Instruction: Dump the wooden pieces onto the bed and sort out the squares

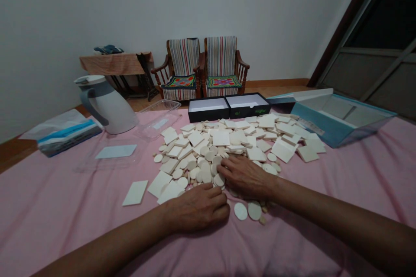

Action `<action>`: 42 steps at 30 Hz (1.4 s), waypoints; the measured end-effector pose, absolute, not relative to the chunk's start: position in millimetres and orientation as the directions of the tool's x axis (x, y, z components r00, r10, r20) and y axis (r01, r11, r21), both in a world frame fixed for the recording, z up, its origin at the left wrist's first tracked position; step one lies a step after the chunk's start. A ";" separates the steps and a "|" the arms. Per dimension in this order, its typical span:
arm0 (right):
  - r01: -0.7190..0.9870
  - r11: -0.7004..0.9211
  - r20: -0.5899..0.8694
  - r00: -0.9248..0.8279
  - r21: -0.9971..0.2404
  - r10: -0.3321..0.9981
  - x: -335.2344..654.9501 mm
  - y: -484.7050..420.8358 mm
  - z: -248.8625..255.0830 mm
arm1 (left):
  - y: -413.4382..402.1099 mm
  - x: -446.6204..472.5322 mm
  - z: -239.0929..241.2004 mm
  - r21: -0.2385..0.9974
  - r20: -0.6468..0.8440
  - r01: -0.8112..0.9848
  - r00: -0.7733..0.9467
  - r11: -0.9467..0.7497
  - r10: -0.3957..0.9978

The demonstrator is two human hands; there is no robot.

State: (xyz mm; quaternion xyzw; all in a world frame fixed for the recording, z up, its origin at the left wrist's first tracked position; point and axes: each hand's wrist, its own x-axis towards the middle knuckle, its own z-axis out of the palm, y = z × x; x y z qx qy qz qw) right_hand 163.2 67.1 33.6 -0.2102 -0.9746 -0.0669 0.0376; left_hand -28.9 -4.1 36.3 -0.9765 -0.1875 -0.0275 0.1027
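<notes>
A wide heap of white pieces spreads over the pink cloth, made up of square tiles (221,138), round discs (191,165) and small pale bits among them. My left hand (203,207) rests at the heap's near edge with its fingers curled under, so whatever is in them is hidden. Reaching into the discs from the right, my right hand (247,176) has bent fingers, their tips down among the pieces; its grip is hidden. Two loose discs (241,211) lie on the cloth just right of my left hand. A single square tile (135,193) lies apart at the left.
Behind the heap stand two black open boxes (208,110). A light-blue open box (338,117) is at the right. At the left are a white jug (112,106), a tissue pack (69,136) and clear plastic trays (159,117). Two striped armchairs (184,58) stand by the wall.
</notes>
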 end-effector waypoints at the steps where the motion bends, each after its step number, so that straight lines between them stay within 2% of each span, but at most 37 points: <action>1: 0.433 0.894 0.109 -0.900 0.118 0.421 159.8 66.4 32.4 | -3.8 -29.6 34.7 -0.177 0.099 0.382 0.924 -0.907 0.369; 7: 0.522 0.850 0.128 -0.850 0.065 0.512 146.0 60.4 27.3 | -8.6 -32.7 20.3 -0.041 0.107 0.475 0.877 -0.879 0.469; 11: 0.493 0.869 0.119 -0.866 0.039 0.486 143.8 57.5 25.1 | -13.9 -32.8 13.8 0.024 0.103 0.495 0.863 -0.869 0.494; 16: 0.462 0.885 0.115 -0.884 0.062 0.453 147.5 57.6 28.1 | -14.1 -39.7 16.7 0.041 0.114 0.530 0.840 -0.847 0.531; 22: 0.424 0.905 0.096 -0.903 0.044 0.418 147.4 61.7 30.5 | -8.2 -58.8 20.9 0.088 0.190 0.539 0.817 -0.838 0.545; 30: 0.529 0.847 0.125 -0.845 0.046 0.520 141.0 54.6 19.4 | 1.9 -82.7 18.7 0.095 0.312 0.613 0.730 -0.784 0.608; 37: 0.561 0.820 0.056 -0.827 0.111 0.559 132.0 51.2 20.2 | 8.7 -77.6 13.0 -0.031 0.348 0.689 0.686 -0.724 0.638; 42: 0.568 0.816 0.003 -0.821 0.107 0.571 130.1 48.6 26.0 | 19.0 -81.3 18.7 0.018 0.434 0.788 0.548 -0.615 0.715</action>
